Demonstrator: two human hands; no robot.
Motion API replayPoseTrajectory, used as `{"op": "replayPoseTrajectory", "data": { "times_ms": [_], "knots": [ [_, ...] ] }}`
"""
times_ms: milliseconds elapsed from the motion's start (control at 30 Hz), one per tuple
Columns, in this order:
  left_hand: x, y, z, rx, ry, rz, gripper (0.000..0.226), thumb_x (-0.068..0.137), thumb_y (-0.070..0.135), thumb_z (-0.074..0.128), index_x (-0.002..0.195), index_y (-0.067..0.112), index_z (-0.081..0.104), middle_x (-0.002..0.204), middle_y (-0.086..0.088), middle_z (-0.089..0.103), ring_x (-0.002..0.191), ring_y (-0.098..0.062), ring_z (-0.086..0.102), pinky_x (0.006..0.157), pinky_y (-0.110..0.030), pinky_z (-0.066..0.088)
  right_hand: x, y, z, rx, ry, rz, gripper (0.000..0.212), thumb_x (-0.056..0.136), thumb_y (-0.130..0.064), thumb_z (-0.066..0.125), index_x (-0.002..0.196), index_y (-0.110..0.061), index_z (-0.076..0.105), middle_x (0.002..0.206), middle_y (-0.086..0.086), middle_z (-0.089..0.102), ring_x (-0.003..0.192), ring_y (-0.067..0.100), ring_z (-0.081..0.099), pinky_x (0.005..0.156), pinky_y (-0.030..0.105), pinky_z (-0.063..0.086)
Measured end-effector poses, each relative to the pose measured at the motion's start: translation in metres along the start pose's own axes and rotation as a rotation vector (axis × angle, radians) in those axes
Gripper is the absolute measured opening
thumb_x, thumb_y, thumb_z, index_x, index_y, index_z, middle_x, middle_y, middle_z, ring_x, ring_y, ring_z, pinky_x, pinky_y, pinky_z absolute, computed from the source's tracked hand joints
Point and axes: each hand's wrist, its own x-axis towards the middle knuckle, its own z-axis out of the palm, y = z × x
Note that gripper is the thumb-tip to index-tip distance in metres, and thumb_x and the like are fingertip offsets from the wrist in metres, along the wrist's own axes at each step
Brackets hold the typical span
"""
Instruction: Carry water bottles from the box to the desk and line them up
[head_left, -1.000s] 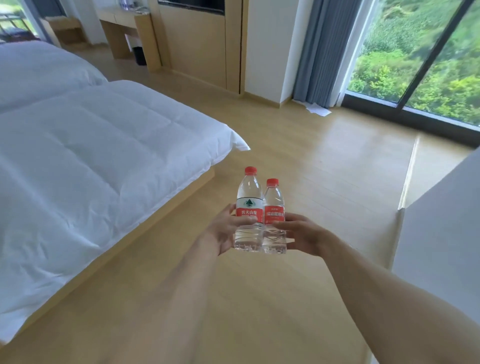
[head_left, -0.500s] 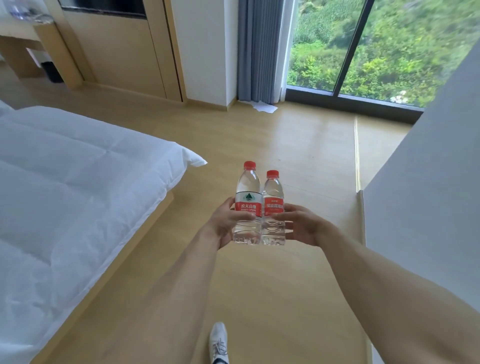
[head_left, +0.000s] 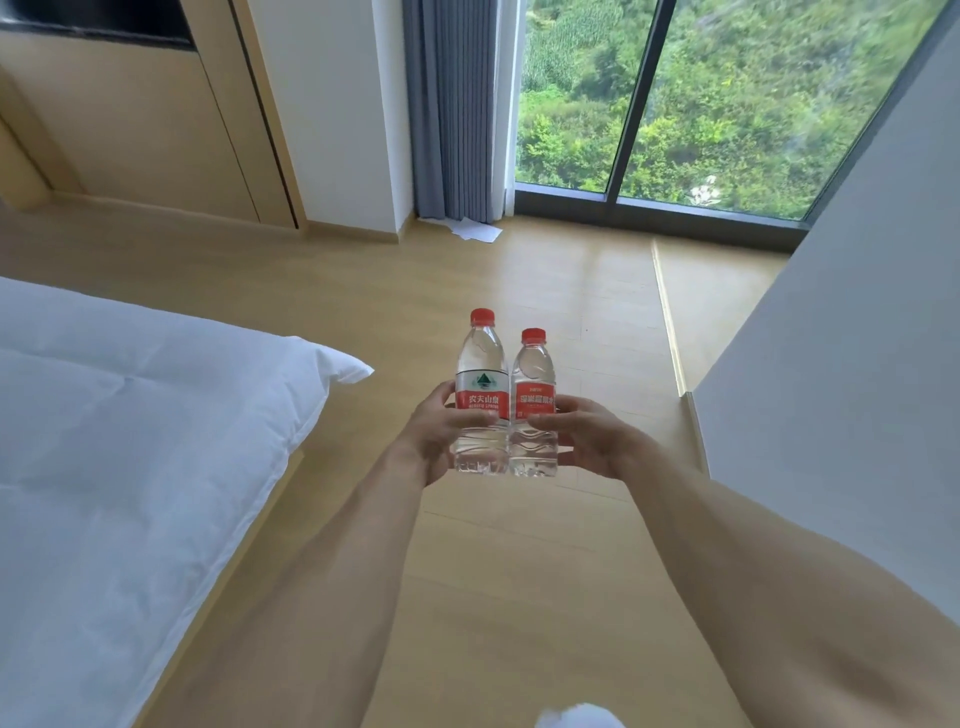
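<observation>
Two clear water bottles with red caps and red labels stand upright side by side in front of me, held above the floor. The taller bottle (head_left: 481, 364) is gripped low down by my left hand (head_left: 434, 434). The shorter bottle (head_left: 533, 374) touches it on the right, and my right hand (head_left: 589, 436) grips its lower half. Both hands curl round the bottles from the outer sides. Neither the box nor the desk is in view.
A bed with a white duvet (head_left: 130, 441) fills the left. A white wall (head_left: 852, 364) stands close on the right. Wooden floor (head_left: 519, 545) runs ahead to a large window (head_left: 675, 104) with a grey curtain (head_left: 457, 104). White paper (head_left: 475, 229) lies below the curtain.
The view has swung right and moved forward: the bed slid further left, the window and right wall came nearer. Both hands keep the same hold on the two bottles.
</observation>
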Motion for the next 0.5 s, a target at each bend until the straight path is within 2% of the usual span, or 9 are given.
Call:
{"op": "replayPoseTrajectory", "data": {
  "times_ms": [167,300,500],
  "knots": [
    [0.05,0.021,-0.005,0.07,0.018,0.0,0.068,0.077,-0.005,0.078,0.136,0.015,0.051,0.121,-0.021,0.067,0.109,-0.042,0.067,0.09,-0.07,0.05,0.049,-0.018,-0.017,0.002,0.04,-0.019,0.046,0.083,-0.008,0.076,0.127,-0.012,0.061,0.121,0.017,0.069,0.114,0.038,0.065,0.099,0.057,0.05],
    [0.098,0.038,-0.005,0.128,0.037,-0.005,0.066,0.079,0.0,0.079,0.134,0.024,0.051,0.122,-0.014,0.067,0.11,-0.036,0.068,0.092,-0.069,0.05,0.096,-0.034,-0.039,0.05,0.045,-0.024,0.056,0.082,-0.006,0.077,0.132,-0.016,0.053,0.121,0.018,0.068,0.106,0.035,0.067,0.09,0.052,0.055],
    [0.193,0.073,-0.006,0.138,0.095,-0.02,0.061,0.08,0.008,0.082,0.131,0.025,0.052,0.122,-0.011,0.067,0.106,-0.034,0.069,0.081,-0.061,0.058,0.19,-0.077,-0.085,0.046,-0.01,-0.008,0.054,0.083,-0.004,0.076,0.131,-0.015,0.054,0.115,0.018,0.07,0.101,0.033,0.069,0.088,0.05,0.056]
  ]
}}
